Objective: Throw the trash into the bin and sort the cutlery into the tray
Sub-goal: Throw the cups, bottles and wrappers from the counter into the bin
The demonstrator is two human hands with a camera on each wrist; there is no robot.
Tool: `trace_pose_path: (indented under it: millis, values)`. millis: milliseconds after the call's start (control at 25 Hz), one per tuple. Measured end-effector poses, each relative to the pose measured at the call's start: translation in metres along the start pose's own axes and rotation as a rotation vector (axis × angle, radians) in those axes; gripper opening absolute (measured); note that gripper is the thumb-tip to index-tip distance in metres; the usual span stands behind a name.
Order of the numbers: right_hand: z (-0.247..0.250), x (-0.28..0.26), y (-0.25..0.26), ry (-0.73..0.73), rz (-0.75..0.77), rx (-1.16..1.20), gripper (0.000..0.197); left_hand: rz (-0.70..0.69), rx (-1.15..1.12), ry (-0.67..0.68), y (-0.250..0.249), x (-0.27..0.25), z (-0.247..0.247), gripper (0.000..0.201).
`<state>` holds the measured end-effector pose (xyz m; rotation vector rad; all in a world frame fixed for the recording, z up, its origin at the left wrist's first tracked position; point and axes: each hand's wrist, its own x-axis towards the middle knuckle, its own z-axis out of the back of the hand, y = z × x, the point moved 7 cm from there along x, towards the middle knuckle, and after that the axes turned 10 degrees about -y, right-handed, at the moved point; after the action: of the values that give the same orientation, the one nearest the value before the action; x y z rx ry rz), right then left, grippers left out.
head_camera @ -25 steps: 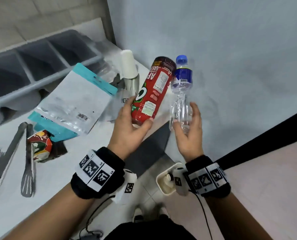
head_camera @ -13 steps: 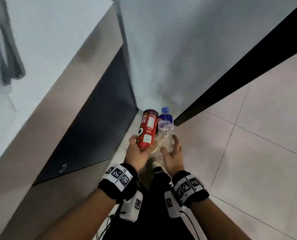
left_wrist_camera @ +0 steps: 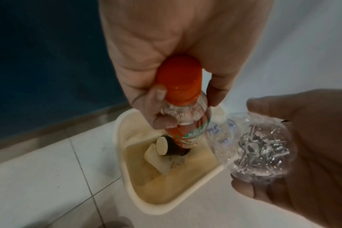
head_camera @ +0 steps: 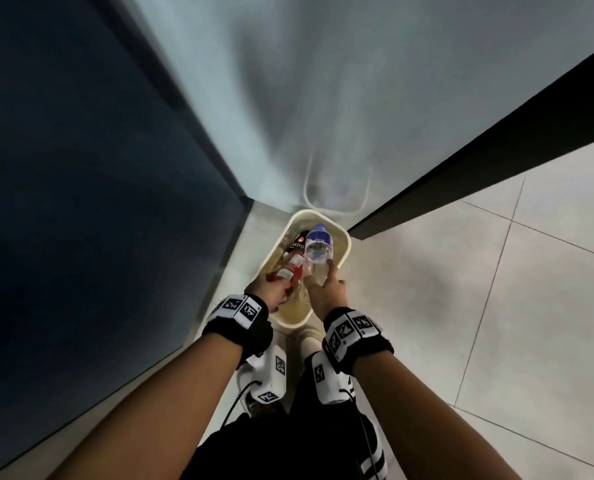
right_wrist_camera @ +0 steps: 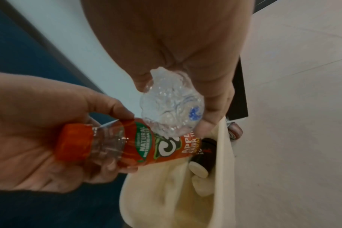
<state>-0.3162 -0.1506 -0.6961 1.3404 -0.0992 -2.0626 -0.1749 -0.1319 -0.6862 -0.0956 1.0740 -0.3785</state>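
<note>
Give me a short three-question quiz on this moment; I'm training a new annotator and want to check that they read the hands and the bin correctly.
1. True or false: the left hand grips the red-labelled bottle at its cap end.
2. What does the right hand hold? A) a fork B) the clear water bottle C) nothing
3. Fill in: both bottles are held over the cream ____ on the floor.

Key: 1 true; 2 B; 3 bin.

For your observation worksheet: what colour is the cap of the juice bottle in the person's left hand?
Orange-red. The juice bottle's cap shows best in the left wrist view.
</note>
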Motion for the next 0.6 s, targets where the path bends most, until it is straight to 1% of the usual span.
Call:
trace_pose_path:
  millis: [80, 120, 160, 200, 240, 320, 400, 480, 600]
  values:
    - [-0.014, 0.027, -0.008, 0.033, 0.014, -0.070, 0.064, -0.064, 0.062, 0.011, 0.000, 0.030, -0.016, 0.050]
    - [-0.019, 0.035, -0.012, 0.052, 0.032, -0.115, 0.062, -0.100, 0.142, 0.011, 0.002, 0.037, -0.021, 0.064]
    - [-0.020, 0.040, -0.016, 0.047, 0.054, -0.155, 0.060, -0.139, 0.242, 0.013, 0.007, 0.046, -0.025, 0.070]
    - [-0.018, 0.042, -0.018, 0.020, 0.081, -0.177, 0.058, -0.169, 0.314, 0.007, 0.011, 0.050, -0.025, 0.069]
    - [-0.013, 0.041, -0.020, -0.011, 0.094, -0.178, 0.056, -0.197, 0.351, 0.002, 0.013, 0.047, -0.021, 0.063]
    - [0.002, 0.031, -0.017, -0.052, 0.114, -0.179, 0.047, -0.237, 0.332, -0.044, 0.006, 0.030, -0.002, 0.051]
    - [0.017, 0.009, -0.001, -0.053, 0.150, -0.204, 0.038, -0.218, 0.252, -0.101, -0.004, 0.001, 0.026, 0.043]
    - [0.031, -0.024, 0.025, -0.021, 0.208, -0.239, 0.035, -0.182, 0.146, -0.088, -0.015, -0.035, 0.049, 0.040]
    - [0.060, -0.085, 0.079, 0.038, 0.337, -0.290, 0.034, -0.195, -0.028, -0.058, -0.039, -0.104, 0.084, 0.037]
